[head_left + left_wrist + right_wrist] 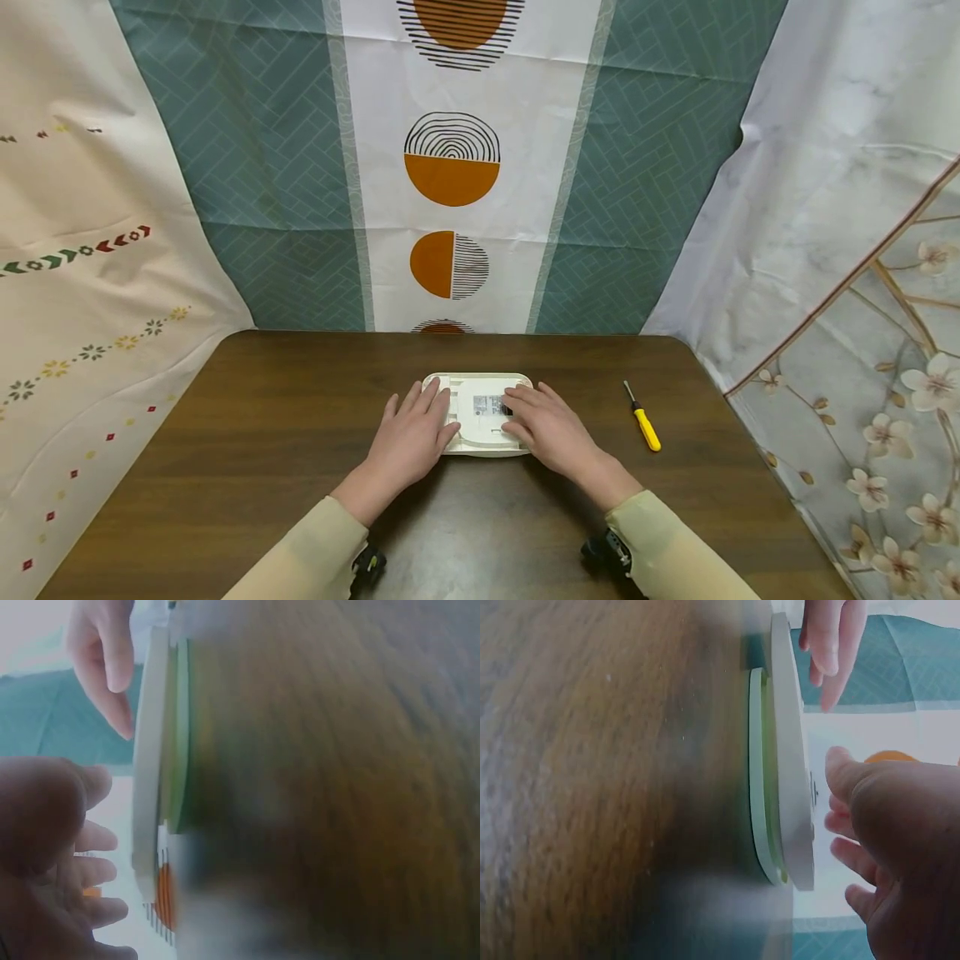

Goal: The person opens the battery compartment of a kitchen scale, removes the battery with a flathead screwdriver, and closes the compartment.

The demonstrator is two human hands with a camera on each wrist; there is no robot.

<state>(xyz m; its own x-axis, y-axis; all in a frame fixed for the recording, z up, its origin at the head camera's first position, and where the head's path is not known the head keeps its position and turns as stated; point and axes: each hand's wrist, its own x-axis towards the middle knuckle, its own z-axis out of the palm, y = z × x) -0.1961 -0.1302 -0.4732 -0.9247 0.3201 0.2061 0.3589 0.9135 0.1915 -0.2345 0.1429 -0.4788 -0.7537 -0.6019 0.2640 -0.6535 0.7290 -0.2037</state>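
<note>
A flat white plastic device point(477, 427) with rounded corners lies on the table, a printed label point(489, 406) on its upper face. My left hand point(411, 432) reaches over its left end with fingers spread and nearly straight. Over the right end is my right hand point(553, 429), palm down, fingers loosely extended near the label. Both wrist views show the device edge-on, a white slab point(148, 769) above a pale green lower part point(759, 776). Neither hand curls round anything, and the fingertips are at or just above the top face.
A screwdriver point(642, 423) with a yellow handle lies on the dark wooden table point(247, 467), right of the device. Patterned cloth point(465, 275) hangs behind the table's far edge, with more cloth point(847, 333) along the right side and the left.
</note>
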